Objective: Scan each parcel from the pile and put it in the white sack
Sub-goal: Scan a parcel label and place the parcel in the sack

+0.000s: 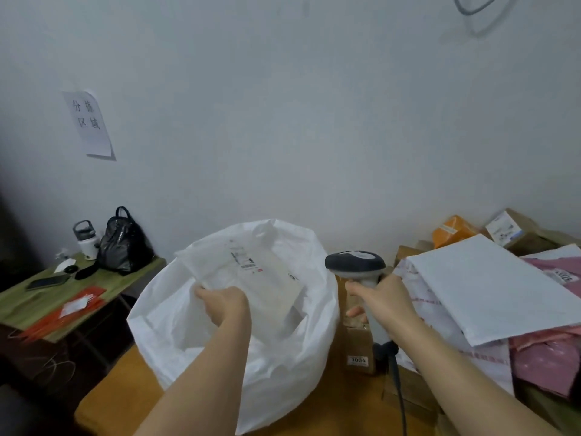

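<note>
A: Parcel (251, 278), flat and pale with its label side up, is held over the open mouth of the white sack (283, 366). It is gripped at its near left edge by the left hand (224, 305), fingers curled round the edge.

B: Scanner?

A: The scanner (356, 265) is held by its handle in the right hand (382, 298), fingers wrapped round the grip, head raised just right of the parcel. Its cable is seen trailing down toward the lower edge of the view.

B: Progress is judged how?

A: This parcel is judged to be at the drop step; whether it has been scanned cannot be told. A pile (490, 297) is left to the right: a large white mailer on top, pink bags and cardboard boxes beneath and behind. Much is therefore taken as remaining.

B: What is not resolved?

A: The sack's contents are hidden by the held parcel and the sack's folds. The label print is too blurred to be read. The pile is cut off at the right edge, so its extent is not known. The table (103, 404) under the sack is only partly seen.
</note>
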